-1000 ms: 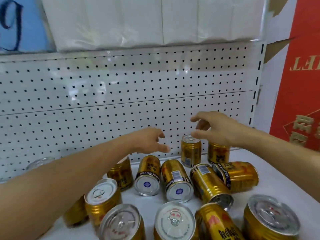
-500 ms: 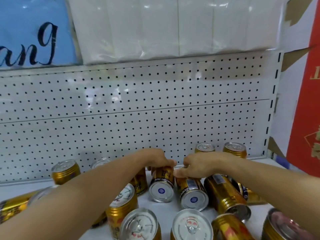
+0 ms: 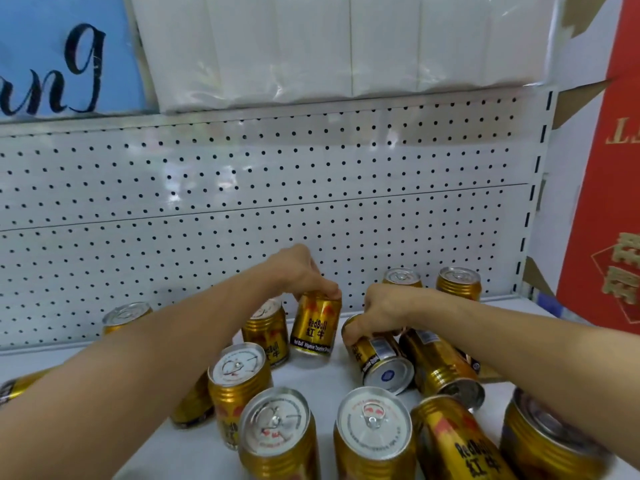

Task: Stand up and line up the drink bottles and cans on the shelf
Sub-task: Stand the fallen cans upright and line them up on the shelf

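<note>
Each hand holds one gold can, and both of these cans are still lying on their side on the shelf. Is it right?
Not quite. In the head view the left hand holds its gold can nearly upright; only the can under the right hand lies on its side on the shelf.

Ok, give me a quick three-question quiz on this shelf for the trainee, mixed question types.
1. True or false: the left hand grips a gold can by its top end, label facing the camera.
2. Multiple choice: the can under the right hand is (a) standing upright, (b) lying on its side with its base toward the camera, (c) lifted clear above the other cans.
3. Fill in: the two upright cans at the back right stand against the ____ back panel.

Key: 1 true; 2 b, the tipped can lies on the shelf; 3 perforated.
</note>
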The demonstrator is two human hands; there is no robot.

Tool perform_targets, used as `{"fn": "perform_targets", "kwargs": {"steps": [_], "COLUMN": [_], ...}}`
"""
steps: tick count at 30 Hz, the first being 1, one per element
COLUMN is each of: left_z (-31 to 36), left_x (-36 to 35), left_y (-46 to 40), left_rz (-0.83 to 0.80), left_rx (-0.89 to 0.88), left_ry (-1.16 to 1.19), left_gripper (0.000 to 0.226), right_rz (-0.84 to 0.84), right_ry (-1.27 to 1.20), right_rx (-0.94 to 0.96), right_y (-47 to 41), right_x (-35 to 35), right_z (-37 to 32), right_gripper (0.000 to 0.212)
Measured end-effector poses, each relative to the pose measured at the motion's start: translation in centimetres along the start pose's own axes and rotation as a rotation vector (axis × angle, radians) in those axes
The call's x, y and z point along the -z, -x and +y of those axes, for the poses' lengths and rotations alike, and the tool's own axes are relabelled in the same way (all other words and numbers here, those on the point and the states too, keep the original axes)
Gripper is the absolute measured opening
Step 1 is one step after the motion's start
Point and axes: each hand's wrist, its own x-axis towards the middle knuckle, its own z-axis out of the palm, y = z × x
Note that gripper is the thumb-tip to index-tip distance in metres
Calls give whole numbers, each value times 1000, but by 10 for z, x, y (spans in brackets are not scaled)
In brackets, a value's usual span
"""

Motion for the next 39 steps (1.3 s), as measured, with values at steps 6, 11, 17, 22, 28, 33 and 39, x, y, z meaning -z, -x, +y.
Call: {"fn": "perform_targets", "kwargs": {"steps": [6,11,17,22,28,33,39], "left_z": [-14,-27,-14,-2,8,18,19], "left_x": [0,-7,-3,2,-9,-11,-13], "left_y": [11,21,41,81,108,126,144], "left_rz": [58,78,80,122,3,-64,-223], "left_rx": [-84,-112,-155,-275,-348,-404,-400], "left_ry": [76,-78,-293,-189,-17,27,45], "left_gripper": [57,53,56,58,54,50,64], "right_rz": [94,152,145,129,15,-233,-216], "right_ry": [-41,-85,-143,-80,295,261,309], "right_rx": [65,108,170,201,99,222,249], "right_y": [15,22,26,45,62,72,75], "right_x": [11,16,9,22,26,36,31], "right_z": [-1,4,16,25,47,59,69], "right_gripper": [62,53,74,79,63,83,97]}}
